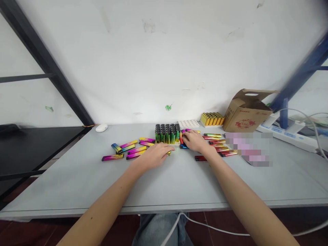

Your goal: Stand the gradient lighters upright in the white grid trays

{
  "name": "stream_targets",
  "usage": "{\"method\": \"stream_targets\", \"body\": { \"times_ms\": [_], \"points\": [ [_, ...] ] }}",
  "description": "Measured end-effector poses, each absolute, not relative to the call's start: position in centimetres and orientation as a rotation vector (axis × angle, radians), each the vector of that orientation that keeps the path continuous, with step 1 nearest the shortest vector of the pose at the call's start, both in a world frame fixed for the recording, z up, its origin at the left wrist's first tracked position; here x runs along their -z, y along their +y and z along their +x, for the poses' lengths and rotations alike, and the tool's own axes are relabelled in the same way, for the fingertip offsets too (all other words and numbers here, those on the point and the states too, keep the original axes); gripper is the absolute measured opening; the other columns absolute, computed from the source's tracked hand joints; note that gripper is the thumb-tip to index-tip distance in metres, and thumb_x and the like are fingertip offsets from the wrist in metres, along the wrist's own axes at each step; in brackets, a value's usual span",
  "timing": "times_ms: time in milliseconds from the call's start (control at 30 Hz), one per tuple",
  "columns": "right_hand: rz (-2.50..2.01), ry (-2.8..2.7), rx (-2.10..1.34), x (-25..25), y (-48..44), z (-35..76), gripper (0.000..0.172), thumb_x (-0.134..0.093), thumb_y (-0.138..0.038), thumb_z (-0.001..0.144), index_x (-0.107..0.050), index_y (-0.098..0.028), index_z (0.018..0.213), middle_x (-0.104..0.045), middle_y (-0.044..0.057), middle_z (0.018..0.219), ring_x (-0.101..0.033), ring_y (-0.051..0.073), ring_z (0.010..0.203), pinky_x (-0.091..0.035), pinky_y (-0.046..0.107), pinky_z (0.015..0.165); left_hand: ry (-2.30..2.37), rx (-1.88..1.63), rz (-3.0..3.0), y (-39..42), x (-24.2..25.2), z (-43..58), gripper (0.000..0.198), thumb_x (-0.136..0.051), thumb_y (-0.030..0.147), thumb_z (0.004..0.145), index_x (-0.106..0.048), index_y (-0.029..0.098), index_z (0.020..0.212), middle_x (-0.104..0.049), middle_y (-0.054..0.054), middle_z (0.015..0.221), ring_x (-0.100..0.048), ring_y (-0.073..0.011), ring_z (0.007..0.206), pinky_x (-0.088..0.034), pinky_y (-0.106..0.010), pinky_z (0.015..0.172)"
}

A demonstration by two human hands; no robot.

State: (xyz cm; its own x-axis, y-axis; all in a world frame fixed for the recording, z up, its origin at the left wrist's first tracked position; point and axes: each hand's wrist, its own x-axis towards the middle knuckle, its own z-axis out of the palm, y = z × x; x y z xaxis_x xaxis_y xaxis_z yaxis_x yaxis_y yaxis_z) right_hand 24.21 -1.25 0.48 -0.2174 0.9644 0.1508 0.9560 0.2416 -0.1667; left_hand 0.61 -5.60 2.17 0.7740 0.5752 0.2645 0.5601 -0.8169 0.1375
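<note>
My left hand (158,154) is in front of the rack, its fingers closed round a shiny tube whose yellow end (168,153) pokes out beside the fingertips. To the right, my right hand (194,140) reaches to the rack's right side, fingers curled at a red-orange shiny tube (181,139); most of the grip is hidden. Upright green tubes with black ends (167,135) stand in tight rows in the rack between my hands. A blue tube (183,146) lies under my right hand.
Loose pink-yellow tubes (137,150) lie on the left, red-gold tubes (220,148) on the right. Behind are a white holed tray (189,124), a block of yellow tubes (212,119) and an open cardboard box (244,116). A white power strip (289,136) lies far right.
</note>
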Motion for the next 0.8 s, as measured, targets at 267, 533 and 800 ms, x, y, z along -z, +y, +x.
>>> {"method": "stream_targets", "body": {
  "times_ms": [267, 533, 800],
  "points": [
    [-1.827, -2.271, -0.047, -0.5, -1.5, 23.8, 0.036, -0.035, -0.029, 0.097, -0.062, -0.017, 0.116, -0.061, 0.016, 0.122, -0.049, 0.027, 0.121, -0.036, 0.039, 0.101, 0.854, -0.687, 2.930, -5.6, -1.0, 1.9, 0.039, -0.050, 0.008, 0.089, -0.055, 0.021, 0.126, -0.066, -0.006, 0.119, -0.060, -0.0207, 0.108, -0.049, -0.037, 0.094],
    [-1.825, -2.276, -0.028, -0.3, -1.4, 23.8, 0.036, -0.034, -0.032, 0.098, -0.062, -0.015, 0.115, -0.060, 0.017, 0.123, -0.049, 0.028, 0.121, -0.037, 0.041, 0.102, 1.021, -0.764, 2.890, -5.1, -1.8, 1.0, 0.031, -0.056, 0.022, 0.090, -0.059, 0.021, 0.121, -0.067, -0.007, 0.112, -0.063, -0.0232, 0.103, -0.050, -0.041, 0.090],
    [-1.810, -2.297, -0.062, -0.4, -1.3, 24.0, 0.037, -0.035, -0.035, 0.098, -0.063, -0.016, 0.112, -0.061, 0.018, 0.122, -0.050, 0.028, 0.120, -0.037, 0.040, 0.102, 1.100, -0.454, 2.881, -4.1, -1.8, -1.0, 0.030, -0.058, 0.021, 0.087, -0.063, 0.022, 0.117, -0.070, -0.006, 0.104, -0.066, -0.0227, 0.095, -0.051, -0.032, 0.079]
  ]
}}
